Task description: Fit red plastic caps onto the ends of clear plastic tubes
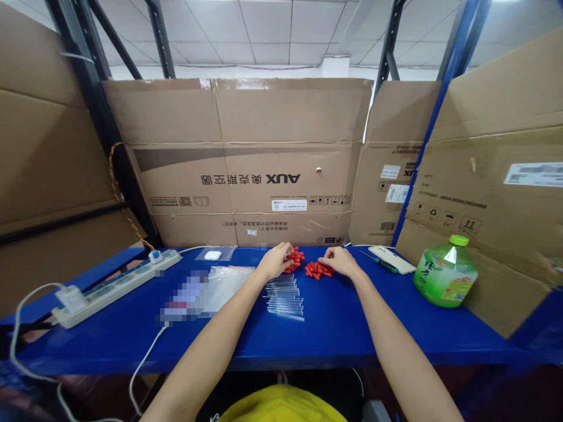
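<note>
My left grip (276, 262): fingers curled down at the left red pile (296, 258). Right grip (339, 261): fingertips at the right red pile (319, 270), its right edge. Cannot tell if either pinches a piece. Piles side by side on blue counter (334, 328); thin clear sticks (284, 299) nearer me, below the left one.

Small, elongated red pieces (324, 271) lie loose in two heaps on the blue tabletop (334, 328). The left heap (297, 256) sits slightly farther back, its left side partly hidden. The right heap (315, 271) lies just beside it. Pieces overlap, pointing in mixed directions.
</note>
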`<state>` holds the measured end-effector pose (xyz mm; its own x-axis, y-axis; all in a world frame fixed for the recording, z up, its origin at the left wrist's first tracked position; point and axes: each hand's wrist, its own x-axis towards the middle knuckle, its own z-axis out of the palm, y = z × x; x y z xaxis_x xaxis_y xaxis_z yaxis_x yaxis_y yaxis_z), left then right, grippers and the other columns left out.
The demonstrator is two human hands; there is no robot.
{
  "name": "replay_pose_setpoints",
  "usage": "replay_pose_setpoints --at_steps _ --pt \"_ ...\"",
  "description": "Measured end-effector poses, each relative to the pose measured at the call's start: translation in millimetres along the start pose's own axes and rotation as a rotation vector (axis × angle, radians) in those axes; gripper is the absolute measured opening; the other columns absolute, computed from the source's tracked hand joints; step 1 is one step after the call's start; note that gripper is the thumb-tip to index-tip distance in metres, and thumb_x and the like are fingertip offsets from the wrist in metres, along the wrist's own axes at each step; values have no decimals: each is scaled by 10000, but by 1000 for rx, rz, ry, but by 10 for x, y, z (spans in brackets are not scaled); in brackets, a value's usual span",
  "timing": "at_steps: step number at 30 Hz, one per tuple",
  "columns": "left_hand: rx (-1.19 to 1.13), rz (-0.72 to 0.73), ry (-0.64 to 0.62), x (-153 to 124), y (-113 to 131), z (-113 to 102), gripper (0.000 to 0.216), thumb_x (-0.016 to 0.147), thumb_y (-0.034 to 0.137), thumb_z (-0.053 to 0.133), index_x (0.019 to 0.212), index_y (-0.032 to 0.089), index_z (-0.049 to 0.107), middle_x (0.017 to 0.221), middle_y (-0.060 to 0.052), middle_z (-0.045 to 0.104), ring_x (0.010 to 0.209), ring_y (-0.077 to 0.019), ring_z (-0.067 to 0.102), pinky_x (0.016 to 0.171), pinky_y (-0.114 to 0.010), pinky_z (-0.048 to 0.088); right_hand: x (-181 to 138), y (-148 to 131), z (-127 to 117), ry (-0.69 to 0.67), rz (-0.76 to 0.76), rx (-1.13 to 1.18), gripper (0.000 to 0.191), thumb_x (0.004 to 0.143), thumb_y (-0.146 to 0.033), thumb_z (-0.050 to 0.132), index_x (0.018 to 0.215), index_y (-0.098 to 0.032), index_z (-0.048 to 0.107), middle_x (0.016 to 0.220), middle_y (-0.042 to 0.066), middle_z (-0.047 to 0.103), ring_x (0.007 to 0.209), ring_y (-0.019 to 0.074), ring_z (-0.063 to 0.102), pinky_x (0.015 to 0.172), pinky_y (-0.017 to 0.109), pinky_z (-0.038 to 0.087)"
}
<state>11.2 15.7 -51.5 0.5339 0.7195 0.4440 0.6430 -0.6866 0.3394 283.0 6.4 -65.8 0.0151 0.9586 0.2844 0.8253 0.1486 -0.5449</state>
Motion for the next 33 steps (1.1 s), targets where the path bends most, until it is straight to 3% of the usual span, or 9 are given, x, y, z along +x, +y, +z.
replay_pose_setpoints --at_steps 9,14,18,27,30,33 --pt "50 72 10 3 -30 -107 129 905 133 546 979 207 622 1039 -62 691 921 -200 649 829 -305 481 -39 -128 40 73 -19 -50 241 873 -403 663 716 -222 692 730 27 722 685 168 624 599 258 327" --pt "94 76 -23 -6 -63 -107 172 867 217 667 1035 213 630 1048 -63 708 981 -226 655 854 -316 488 -31 -219 101 130 -148 13 280 902 -418 614 710 -218 653 715 15 709 690 165 624 621 255 341" --pt "84 74 -25 -12 -86 -101 169 868 163 641 1026 218 621 1023 -48 710 962 -211 652 834 -299 478 -33 -288 154 153 -199 50 287 909 -424 595 714 -218 640 691 7 697 664 157 610 625 250 347" --pt "76 99 -59 -40 13 -95 159 873 230 693 998 203 598 1014 -39 696 936 -203 647 813 -289 474 -83 -401 217 110 -253 89 280 912 -414 595 720 -214 637 690 4 697 654 152 599 631 246 350" --pt "78 115 -26 -37 34 -103 99 905 214 649 998 204 616 994 -42 685 932 -200 641 811 -288 478 -104 -424 222 106 -255 80 286 919 -415 592 718 -216 634 676 1 684 652 154 596 631 250 353" --pt "0 175 102 -20 58 -182 153 981 242 541 1090 210 644 1062 -65 673 974 -193 640 863 -296 485 -141 -470 214 120 -272 112 246 941 -418 570 826 -219 659 718 -3 688 659 154 588 639 252 371"
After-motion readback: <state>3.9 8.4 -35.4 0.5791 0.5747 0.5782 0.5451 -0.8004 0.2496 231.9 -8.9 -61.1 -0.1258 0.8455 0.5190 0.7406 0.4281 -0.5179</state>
